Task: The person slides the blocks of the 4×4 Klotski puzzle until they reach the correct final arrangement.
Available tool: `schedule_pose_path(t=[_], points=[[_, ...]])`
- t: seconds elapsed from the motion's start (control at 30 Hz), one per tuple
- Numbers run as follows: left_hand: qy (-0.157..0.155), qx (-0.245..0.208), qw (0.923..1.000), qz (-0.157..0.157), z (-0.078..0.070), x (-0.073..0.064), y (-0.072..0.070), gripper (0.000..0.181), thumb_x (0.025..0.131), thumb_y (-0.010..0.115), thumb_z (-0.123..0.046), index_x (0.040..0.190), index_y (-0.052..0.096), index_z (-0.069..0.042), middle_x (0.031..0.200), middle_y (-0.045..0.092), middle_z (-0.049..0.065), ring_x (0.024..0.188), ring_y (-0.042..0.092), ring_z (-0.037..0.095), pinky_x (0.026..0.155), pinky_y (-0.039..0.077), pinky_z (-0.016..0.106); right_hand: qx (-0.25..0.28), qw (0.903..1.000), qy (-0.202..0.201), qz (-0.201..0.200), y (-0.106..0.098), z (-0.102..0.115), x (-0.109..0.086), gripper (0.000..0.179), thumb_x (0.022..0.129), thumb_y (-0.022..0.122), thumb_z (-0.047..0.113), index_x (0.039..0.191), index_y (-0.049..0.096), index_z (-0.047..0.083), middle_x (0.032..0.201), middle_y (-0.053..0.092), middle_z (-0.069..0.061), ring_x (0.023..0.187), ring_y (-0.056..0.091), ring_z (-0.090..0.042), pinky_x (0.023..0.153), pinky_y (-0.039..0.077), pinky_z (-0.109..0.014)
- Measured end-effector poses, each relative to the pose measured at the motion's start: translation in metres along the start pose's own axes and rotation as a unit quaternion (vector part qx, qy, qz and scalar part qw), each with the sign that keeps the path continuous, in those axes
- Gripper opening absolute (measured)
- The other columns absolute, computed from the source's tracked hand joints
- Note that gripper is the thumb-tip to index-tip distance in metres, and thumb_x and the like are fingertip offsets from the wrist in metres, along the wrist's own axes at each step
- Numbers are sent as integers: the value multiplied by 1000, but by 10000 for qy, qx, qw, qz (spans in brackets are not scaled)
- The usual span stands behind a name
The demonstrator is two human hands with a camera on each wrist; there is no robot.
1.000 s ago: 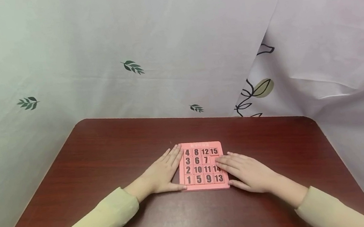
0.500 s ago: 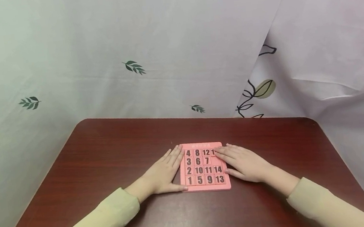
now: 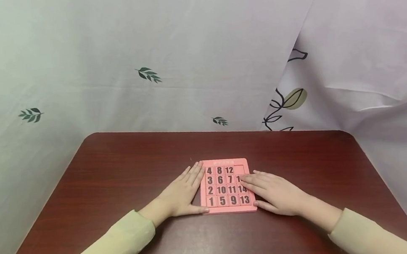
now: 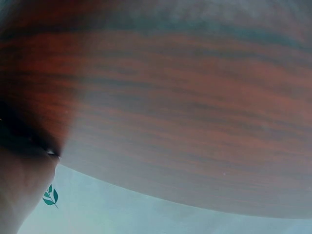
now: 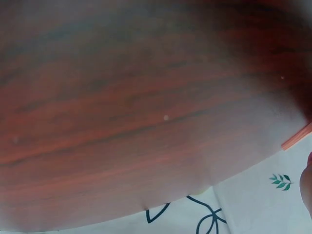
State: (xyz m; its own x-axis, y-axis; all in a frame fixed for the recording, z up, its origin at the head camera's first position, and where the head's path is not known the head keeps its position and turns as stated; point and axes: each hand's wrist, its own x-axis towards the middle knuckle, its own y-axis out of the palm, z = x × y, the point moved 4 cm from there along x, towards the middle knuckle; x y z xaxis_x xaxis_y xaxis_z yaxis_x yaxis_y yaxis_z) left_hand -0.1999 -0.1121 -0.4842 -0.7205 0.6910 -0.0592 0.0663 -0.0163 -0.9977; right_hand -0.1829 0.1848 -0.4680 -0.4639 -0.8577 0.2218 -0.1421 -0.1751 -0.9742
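A pink sliding number puzzle (image 3: 227,195) lies flat on the dark red-brown wooden table (image 3: 218,244). Its vacant square is now at the top right, beside the 12 tile. My left hand (image 3: 183,193) lies along the puzzle's left side, fingers straight at the upper edge and thumb at the lower left corner. My right hand (image 3: 276,190) reaches in from the right with extended fingers; its fingertips touch the right-column tile in the second row and partly cover it and the 14 tile. The right thumb is at the lower right edge. In the right wrist view a corner of the puzzle (image 5: 296,137) shows.
A pale curtain (image 3: 177,41) with leaf prints hangs behind the table's far edge and down both sides. The table's corners are rounded.
My right hand moved up to the top right tile, then drew back toward me. That tile slid down one row, so the gap moved to the top right corner. My left hand stayed put.
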Motion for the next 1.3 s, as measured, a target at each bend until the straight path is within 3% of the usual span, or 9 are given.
schedule_pose_path(t=[0.27,0.83,1.3], points=[[27,-4,10000,-21,0,0,2,122,91,56,-82,167,18,6,177,11,26,166,15,37,136,20,47,-143,9997,-76,-189,-2,-2,6,61,100,70,42,149,61,7,153,63,-7,143,59,-26,119,48,-50],[29,-9,10000,-37,-1,0,1,121,91,56,-81,167,20,6,177,11,26,166,16,37,136,21,47,130,9982,367,458,7,-15,43,63,104,63,41,157,52,10,161,55,-7,151,50,-25,127,40,-49],[42,36,10000,-55,0,0,2,121,91,57,-81,167,20,6,177,12,26,166,16,37,136,21,47,-50,9978,361,547,3,-20,33,60,105,62,40,155,55,8,160,56,-7,151,52,-26,127,40,-49]])
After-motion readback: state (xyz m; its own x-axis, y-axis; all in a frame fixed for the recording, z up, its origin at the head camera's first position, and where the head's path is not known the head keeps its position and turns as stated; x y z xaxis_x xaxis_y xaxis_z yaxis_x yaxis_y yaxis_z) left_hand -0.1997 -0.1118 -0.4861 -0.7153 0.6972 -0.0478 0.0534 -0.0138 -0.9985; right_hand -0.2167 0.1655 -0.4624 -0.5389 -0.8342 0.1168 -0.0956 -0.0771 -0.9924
